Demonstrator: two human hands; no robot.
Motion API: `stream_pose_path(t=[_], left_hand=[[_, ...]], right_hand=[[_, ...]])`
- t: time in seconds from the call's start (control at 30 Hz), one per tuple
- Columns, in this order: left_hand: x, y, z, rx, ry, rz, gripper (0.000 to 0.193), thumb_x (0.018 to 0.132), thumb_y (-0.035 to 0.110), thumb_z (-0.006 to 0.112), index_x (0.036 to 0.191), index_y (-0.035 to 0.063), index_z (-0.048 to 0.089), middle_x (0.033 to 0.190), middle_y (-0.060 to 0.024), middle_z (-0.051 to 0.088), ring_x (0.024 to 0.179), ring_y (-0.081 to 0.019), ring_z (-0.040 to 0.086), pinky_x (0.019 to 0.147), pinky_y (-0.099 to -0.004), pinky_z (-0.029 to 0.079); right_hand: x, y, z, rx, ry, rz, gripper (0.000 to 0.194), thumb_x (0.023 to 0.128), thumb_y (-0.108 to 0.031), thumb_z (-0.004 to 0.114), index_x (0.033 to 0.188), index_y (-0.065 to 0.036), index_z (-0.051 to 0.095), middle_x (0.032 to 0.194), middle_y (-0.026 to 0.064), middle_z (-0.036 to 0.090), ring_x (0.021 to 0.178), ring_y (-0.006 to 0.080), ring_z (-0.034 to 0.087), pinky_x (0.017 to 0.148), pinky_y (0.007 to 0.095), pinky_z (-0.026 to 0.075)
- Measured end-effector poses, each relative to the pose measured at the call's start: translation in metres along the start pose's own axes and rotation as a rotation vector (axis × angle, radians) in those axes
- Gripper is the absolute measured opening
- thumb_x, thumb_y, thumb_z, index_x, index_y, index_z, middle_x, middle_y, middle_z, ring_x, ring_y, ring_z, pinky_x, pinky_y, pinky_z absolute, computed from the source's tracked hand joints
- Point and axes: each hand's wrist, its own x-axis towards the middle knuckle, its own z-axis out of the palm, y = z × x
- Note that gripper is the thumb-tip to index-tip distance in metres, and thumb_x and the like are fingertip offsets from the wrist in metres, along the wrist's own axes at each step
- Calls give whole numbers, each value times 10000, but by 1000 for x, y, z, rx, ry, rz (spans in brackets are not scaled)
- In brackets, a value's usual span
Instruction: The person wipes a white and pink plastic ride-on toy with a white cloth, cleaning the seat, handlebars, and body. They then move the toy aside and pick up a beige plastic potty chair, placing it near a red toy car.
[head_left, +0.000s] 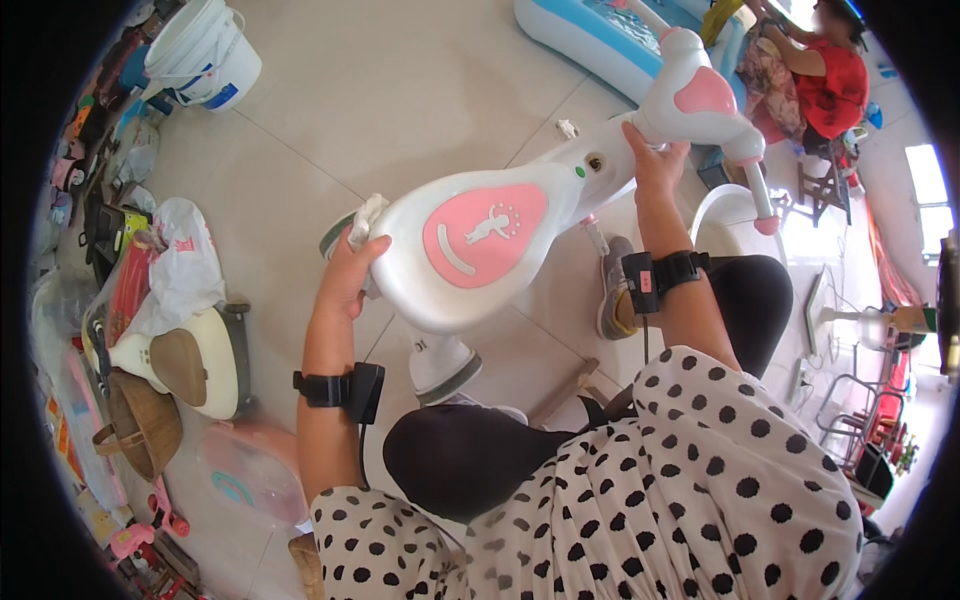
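A white and pink child's ride-on toy (401, 236) is held tilted over my lap. Its pink seat pad (487, 266) bears a raised white child figure. My left hand (341, 274) grips the wide rear end of the seat, with a crumpled white cloth or tissue (369, 216) pinched between. Around the neck just below the handlebar head (679, 90), my right hand (661, 172) is closed; some of its fingers are hidden behind the neck. A white wheel (448, 367) with a grey rim hangs beneath the seat, near my knee.
An inflatable pool (577, 41) with water stands beyond the handlebar, beside a seated person in red (832, 86). At far left is a white bucket (214, 56). Another cream ride-on toy (214, 360), a basket (146, 427) and a pink lidded box (259, 465) lie leftward. A white basin (724, 217) sits right.
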Motion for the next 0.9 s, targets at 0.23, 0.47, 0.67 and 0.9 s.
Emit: stream_pose_path(t=[0.23,0.47,0.67,0.9], left_hand=[[5,-10,5,-138,-11,156,704,752,204,694,1354,14,382,1189,-140,551,1041,-220,574,857,-353,490],[-26,-19,-5,-166,59,42,697,737,100,740,1321,0,373,1172,-133,551,1046,-216,576,894,-359,484],[-70,-36,-8,-81,-254,-77,632,729,131,764,1260,36,435,1094,-69,577,1011,-161,560,866,-307,463],[-84,-49,0,121,-545,48,441,763,135,711,1157,50,533,1031,-20,582,950,-114,524,862,-275,429]], right_hand=[[14,-13,31,36,3,-25,578,563,-231,836,1057,-24,620,1021,74,669,957,219,631,855,339,480],[32,-36,88,152,-254,-43,569,595,-122,840,1100,17,617,1049,108,648,924,226,631,815,351,518],[23,-70,183,379,-705,28,578,623,-102,851,1132,9,603,1062,115,637,937,243,629,816,374,529],[-23,-109,248,451,-1258,7,510,697,-35,794,1149,-21,557,1048,68,611,991,221,598,859,354,499]])
